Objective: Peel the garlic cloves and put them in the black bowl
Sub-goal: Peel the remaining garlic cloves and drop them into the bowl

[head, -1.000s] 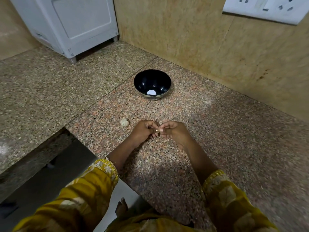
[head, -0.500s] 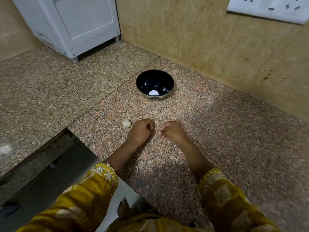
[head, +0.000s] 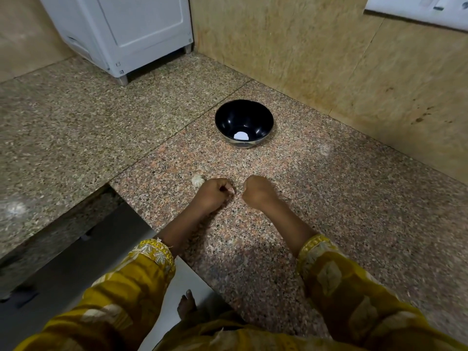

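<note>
The black bowl (head: 263, 115) stands on the granite counter near the wall, with a white glare spot on its bottom. A pale clump of garlic (head: 198, 180) lies on the counter, just left of my left hand (head: 214, 196) and touching its knuckles. That hand rests on the counter with fingers curled and the thumb against them; nothing shows in it. My right hand (head: 258, 195) sits a little to the right, curled into a fist with its back to the camera. Its fingertips are hidden, and so is the small clove they pinched.
A white appliance (head: 126, 34) stands on short feet at the back left. A stone wall (head: 329, 59) runs behind the bowl. The counter drops off at the left front edge (head: 131, 209) to a darker floor, where my bare toes (head: 186, 306) show.
One second ago both hands pinched a small clove between their fingertips. They have since parted and lowered to the counter, the left hand sliding towards the garlic clump.
</note>
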